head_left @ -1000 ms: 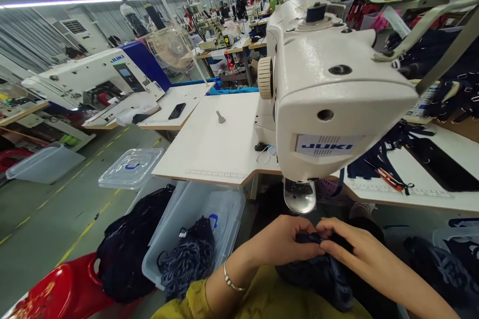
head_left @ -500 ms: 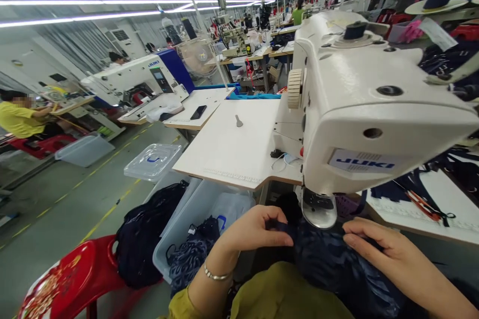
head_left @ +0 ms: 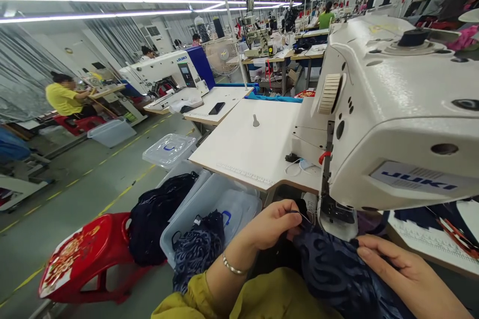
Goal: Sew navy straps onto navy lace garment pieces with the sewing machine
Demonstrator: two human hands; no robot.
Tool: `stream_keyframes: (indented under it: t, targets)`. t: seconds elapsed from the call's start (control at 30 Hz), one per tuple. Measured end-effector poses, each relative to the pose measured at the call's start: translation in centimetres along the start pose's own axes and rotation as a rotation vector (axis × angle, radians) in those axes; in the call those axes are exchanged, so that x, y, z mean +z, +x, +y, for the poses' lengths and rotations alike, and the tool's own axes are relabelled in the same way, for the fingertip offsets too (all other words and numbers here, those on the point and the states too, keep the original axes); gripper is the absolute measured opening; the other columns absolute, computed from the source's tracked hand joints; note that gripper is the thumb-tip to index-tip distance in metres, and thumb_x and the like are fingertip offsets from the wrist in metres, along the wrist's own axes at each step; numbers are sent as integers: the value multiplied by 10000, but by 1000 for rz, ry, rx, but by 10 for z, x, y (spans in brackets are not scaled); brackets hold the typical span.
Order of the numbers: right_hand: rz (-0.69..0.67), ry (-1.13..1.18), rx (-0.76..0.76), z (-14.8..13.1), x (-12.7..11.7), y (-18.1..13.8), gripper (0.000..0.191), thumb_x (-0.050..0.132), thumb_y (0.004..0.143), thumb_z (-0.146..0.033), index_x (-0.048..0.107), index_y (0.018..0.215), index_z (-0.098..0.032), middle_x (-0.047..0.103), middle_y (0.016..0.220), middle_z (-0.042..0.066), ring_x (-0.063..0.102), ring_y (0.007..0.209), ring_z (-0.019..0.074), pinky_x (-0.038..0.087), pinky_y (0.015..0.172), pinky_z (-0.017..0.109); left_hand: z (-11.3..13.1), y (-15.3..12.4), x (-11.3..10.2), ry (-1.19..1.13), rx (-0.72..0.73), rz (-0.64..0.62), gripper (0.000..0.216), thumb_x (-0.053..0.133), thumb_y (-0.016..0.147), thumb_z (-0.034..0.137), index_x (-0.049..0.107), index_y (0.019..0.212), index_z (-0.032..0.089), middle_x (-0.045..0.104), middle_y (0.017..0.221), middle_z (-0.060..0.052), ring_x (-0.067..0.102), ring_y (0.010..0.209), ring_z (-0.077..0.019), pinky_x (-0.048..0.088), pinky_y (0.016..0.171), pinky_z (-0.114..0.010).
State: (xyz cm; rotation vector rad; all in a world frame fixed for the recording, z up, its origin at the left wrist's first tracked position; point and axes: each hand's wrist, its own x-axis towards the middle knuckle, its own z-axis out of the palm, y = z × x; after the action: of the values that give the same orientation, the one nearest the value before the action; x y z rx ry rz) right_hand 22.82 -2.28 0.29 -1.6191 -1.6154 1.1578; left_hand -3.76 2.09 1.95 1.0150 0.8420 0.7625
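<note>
A piece of dark blue patterned fabric (head_left: 337,274) lies across my lap, under the head of a white JUKI sewing machine (head_left: 396,114). My left hand (head_left: 275,224), with a bracelet on its wrist, pinches the fabric's left edge just beside the needle area (head_left: 333,212). My right hand (head_left: 400,271) grips the same fabric lower right, its fingers curled and pressed on the cloth. The fabric is stretched between both hands.
A white work table (head_left: 258,144) holds a small grey tool (head_left: 256,120). Clear plastic bins (head_left: 213,209) with dark fabric stand on the floor, beside a red stool (head_left: 90,259). A person in yellow (head_left: 67,97) works at far left. Other machines stand behind.
My head has turned left, so the machine has shifted right in view. Both hands moved apart from a joined pinch and spread the fabric up under the machine head.
</note>
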Motion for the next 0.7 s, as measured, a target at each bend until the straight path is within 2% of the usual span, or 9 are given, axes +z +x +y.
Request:
stream_keyframes:
  t: [0.2, 0.3, 0.33, 0.4, 0.5, 0.57, 0.63, 0.7]
  targets:
    - [23, 9, -23, -6, 1, 1, 371, 630, 733, -578, 751, 847, -246, 763, 848, 26, 725, 828, 237, 578, 700, 197, 4, -2, 3, 21, 41, 3, 493, 752, 679, 564, 462, 720, 168, 543, 674, 27, 442, 548, -58, 362, 522, -194]
    - [8, -14, -76, -12, 2, 1, 336, 611, 767, -550, 738, 852, -252, 744, 802, 13, 718, 783, 215, 572, 660, 179, 10, -5, 5, 56, 68, -11, 482, 844, 614, 445, 525, 830, 156, 592, 794, 9, 502, 640, -73, 403, 596, -197]
    - [9, -31, -93, -15, 2, 1, 322, 606, 776, -541, 735, 851, -256, 737, 792, 10, 715, 783, 211, 568, 646, 173, 11, -7, 6, 124, 108, -6, 456, 844, 636, 393, 550, 892, 157, 606, 832, 1, 529, 674, -84, 421, 618, -201]
    - [28, -62, -123, -18, 2, 1, 301, 602, 784, -529, 731, 845, -264, 728, 790, 7, 712, 799, 209, 563, 633, 167, 12, -9, 9, 352, 265, 44, 319, 774, 751, 315, 590, 968, 168, 632, 870, -15, 580, 737, -110, 458, 665, -220]
    - [69, -80, -155, -19, 4, 0, 279, 615, 773, -520, 729, 820, -270, 733, 811, 7, 713, 800, 206, 564, 646, 170, 5, -13, 13, 677, 569, 155, 76, 621, 884, 253, 647, 909, 186, 668, 899, -39, 630, 851, -151, 488, 766, -272]
    - [96, -77, -164, -17, 5, 0, 262, 629, 762, -510, 728, 801, -269, 739, 828, 6, 716, 797, 204, 567, 665, 173, -5, -14, 14, 859, 799, 196, 77, 581, 894, 195, 656, 882, 209, 683, 911, -36, 646, 887, -163, 488, 778, -294]
    - [114, -75, -166, -14, 5, 1, 250, 639, 757, -498, 726, 792, -266, 744, 835, 7, 718, 812, 209, 570, 681, 178, -14, -16, 13, 1117, 1103, 247, 132, 564, 872, 124, 644, 876, 229, 690, 874, -17, 664, 867, -161, 489, 721, -287]
    - [120, -74, -172, -12, 5, 2, 253, 637, 754, -495, 726, 791, -262, 746, 827, 9, 719, 816, 214, 574, 687, 187, -22, -16, 11, 1323, 1322, 283, 173, 562, 834, 76, 621, 835, 239, 688, 830, 1, 676, 833, -157, 484, 654, -274]
